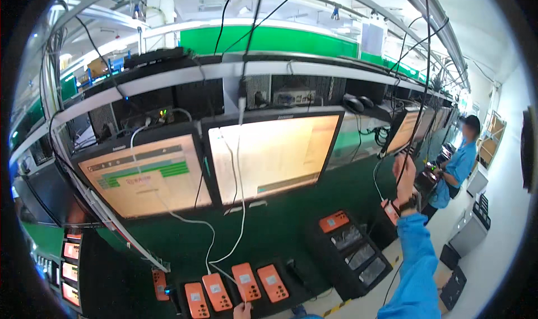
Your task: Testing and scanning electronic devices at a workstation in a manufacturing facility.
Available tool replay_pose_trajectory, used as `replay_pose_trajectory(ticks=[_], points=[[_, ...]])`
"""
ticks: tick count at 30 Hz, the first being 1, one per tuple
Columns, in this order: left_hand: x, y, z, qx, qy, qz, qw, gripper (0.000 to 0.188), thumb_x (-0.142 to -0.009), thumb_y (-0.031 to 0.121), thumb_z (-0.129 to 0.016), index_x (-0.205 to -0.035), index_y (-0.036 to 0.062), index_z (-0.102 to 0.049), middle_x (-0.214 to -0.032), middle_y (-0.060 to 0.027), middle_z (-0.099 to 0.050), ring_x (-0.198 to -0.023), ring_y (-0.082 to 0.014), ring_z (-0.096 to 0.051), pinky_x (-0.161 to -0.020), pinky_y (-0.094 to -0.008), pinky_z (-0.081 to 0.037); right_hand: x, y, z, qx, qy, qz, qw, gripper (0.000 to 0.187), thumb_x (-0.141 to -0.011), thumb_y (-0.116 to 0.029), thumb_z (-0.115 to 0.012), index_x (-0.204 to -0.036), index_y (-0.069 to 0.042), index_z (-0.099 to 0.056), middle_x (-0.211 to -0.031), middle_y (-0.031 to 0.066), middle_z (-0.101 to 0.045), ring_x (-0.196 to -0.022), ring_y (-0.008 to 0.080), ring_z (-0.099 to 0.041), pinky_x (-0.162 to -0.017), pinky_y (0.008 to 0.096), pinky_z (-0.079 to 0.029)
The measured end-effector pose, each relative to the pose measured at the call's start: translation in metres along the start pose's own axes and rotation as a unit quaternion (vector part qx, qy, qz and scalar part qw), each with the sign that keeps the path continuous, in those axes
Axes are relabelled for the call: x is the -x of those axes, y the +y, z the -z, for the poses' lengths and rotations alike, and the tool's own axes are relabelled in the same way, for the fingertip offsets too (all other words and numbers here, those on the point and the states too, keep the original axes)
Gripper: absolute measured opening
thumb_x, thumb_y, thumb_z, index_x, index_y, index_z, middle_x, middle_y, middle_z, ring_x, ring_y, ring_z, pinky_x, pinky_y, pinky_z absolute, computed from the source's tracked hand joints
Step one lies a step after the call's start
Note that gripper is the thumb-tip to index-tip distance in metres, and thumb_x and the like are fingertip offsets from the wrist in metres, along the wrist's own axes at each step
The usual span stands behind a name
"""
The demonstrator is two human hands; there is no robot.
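we see only the fingertips of our left hand [243, 310]; the frame's lower edge cuts it off, and the glaring flat monitor screens [273, 153] are unreadable.

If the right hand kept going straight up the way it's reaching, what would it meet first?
The right hand already reaches up at a hanging black cable; further up it would likely just follow that cable toward the overhead rail. Depth is unclear.

A long bench [314, 207] covered in dark green was seen running along a factory line. Two lit monitors [145, 176] were mounted above it beneath a grey shelf [185, 75]. Green wall panels [269, 38] were lit by bright ceiling light, and a pale floor [504, 218] was seen at right.
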State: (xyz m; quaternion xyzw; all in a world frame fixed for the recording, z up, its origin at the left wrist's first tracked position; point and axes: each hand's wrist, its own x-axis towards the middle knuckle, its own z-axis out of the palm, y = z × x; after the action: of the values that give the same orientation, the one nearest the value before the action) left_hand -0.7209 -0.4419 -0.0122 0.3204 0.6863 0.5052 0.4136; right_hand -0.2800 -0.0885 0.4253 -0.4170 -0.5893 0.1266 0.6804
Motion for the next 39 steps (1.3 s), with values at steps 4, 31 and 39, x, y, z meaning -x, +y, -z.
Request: replay_pose_trajectory(ticks=[4,31,39], points=[[-0.002,-0.026,0.004,-0.061,0.096,-0.022,0.993,0.029,-0.091,0.026,-0.058,-0.089,-0.0026,-0.065,-0.074,-0.0068,-0.065,-0.069,-0.0153,-0.058,-0.063,-0.0320,-0.047,-0.107,0.008,-0.063,0.094,-0.026,0.153,0.983,0.014,-0.091,-0.011,-0.055,-0.103,-0.004,-0.054,-0.088,0.0078,-0.058,-0.077,0.0149,-0.053,-0.070,0.0297,-0.045],[0.026,0.059,-0.032,-0.176,0.305,0.136,0.926,0.032,-0.084,0.037,-0.061,-0.082,0.0061,-0.071,-0.072,-0.0156,-0.066,-0.069,-0.0322,-0.064,-0.064,-0.0406,-0.049,-0.335,0.194,-0.150,0.252,-0.210,0.251,0.911,0.030,-0.080,-0.001,-0.064,-0.109,-0.004,-0.058,-0.108,0.0149,-0.064,-0.108,0.0309,-0.059,-0.093,0.0378,-0.046],[0.031,0.068,-0.034,-0.171,0.305,0.148,0.925,0.032,-0.084,0.035,-0.061,-0.081,0.0055,-0.071,-0.072,-0.0155,-0.066,-0.068,-0.0312,-0.064,-0.063,-0.0399,-0.049,-0.341,0.196,-0.145,0.264,-0.216,0.236,0.910,0.030,-0.080,-0.003,-0.063,-0.110,-0.002,-0.057,-0.108,0.0170,-0.064,-0.108,0.0304,-0.060,-0.094,0.0381,-0.046]])
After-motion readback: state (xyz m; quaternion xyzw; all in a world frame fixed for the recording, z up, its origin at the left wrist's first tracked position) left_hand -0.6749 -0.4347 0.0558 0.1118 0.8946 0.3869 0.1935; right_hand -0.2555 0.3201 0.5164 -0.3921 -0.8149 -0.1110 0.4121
